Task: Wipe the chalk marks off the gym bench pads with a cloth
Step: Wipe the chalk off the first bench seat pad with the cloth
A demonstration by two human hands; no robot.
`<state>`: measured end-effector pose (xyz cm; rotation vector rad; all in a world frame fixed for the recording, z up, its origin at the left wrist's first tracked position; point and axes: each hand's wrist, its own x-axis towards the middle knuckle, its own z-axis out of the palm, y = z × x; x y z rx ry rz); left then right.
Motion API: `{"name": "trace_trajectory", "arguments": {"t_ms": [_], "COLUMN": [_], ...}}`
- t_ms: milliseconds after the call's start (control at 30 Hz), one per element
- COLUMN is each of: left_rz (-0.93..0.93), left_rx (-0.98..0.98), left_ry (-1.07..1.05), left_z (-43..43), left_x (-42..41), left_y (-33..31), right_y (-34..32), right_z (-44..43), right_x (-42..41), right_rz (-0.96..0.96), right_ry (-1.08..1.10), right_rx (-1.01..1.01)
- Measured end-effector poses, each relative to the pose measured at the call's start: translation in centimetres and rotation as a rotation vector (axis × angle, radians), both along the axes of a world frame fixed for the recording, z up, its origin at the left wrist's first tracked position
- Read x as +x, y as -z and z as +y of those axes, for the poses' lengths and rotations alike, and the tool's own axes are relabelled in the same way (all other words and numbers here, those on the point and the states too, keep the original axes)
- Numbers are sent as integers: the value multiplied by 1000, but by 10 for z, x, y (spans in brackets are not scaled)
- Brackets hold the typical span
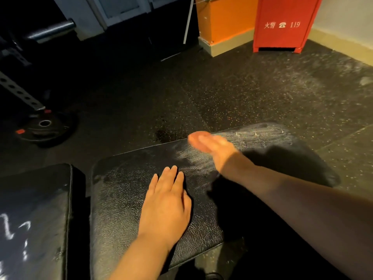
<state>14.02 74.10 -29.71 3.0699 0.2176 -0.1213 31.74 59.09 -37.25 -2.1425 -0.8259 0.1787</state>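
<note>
Head view: two bench pads. The left black vinyl pad (36, 209) bears white chalk squiggles (12, 227). The left hand (165, 203) lies flat, fingers straight, on the chalk-smeared right black vinyl pad (121, 199). The blurred right hand (210, 144) is at its far edge, grip unreadable.

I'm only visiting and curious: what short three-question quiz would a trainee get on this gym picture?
1. True or false: the left hand holds a cloth.
2. Which of these lies on the floor at the left? A) weight plate B) kettlebell C) water bottle
3. Fill in: the red cabinet bears the number ___.

Key: 1 false, it lies flat and bare on the long pad; 2 A; 3 119.
</note>
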Motion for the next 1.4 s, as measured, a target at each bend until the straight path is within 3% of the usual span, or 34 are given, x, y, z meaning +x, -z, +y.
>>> {"name": "trace_trajectory", "arguments": {"t_ms": [67,133,233,333,400,467,500,567,700,767,867,933,1000,1100,1300,1400], "left_rz": [-11,-4,0,9,13,14,16,15,11,-32,-124,-124,-75,-93,-122,-224], "left_rx": [-5,-2,34,28,30,36,30,13,-42,-152,-415,-471,-386,-312,-381,-300], "left_ry": [-8,-17,-19,-7,-8,-5,-6,-12,-30,-73,-227,-335,-371,-310,159,85], "left_z": [-2,-3,-3,-2,0,1,1,2,0,-1,-7,-16,-30,-60,-82,-40], "left_x": [-3,-7,-16,-24,-32,-41,-46,-55,-71,-74,-69,-56,-36,-7,-11,-15], "left_y": [-2,-1,0,1,-1,-2,-3,-5,-8,-12,-26,-29,-21,1,19,7], "right_y": [-4,-15,-33,-28,-19,-11,-9,-23,-63,-80,-111,-126,-135,-136,-133,-122], "right_z": [-13,-19,9,0,-22,-40,-48,-44,1,17,23,10,-11,-52,-100,-87], "right_x": [4,-8,-68,-82,-63,-47,-41,-45,-96,-122,-132,-132,-133,-132,-134,-134], "right_rz": [122,132,-68,9,-123,-155,-82,154,244,401,774,932,899,621,604,591], "right_ry": [284,353,35,-285,-174,185,359,464,103,-68,-56,-27,40,202,326,281], "right_rx": [-38,-159,-89,-133,-233,-356,-432,-520,-282,-236,-74,35,19,-267,-285,-294]}}
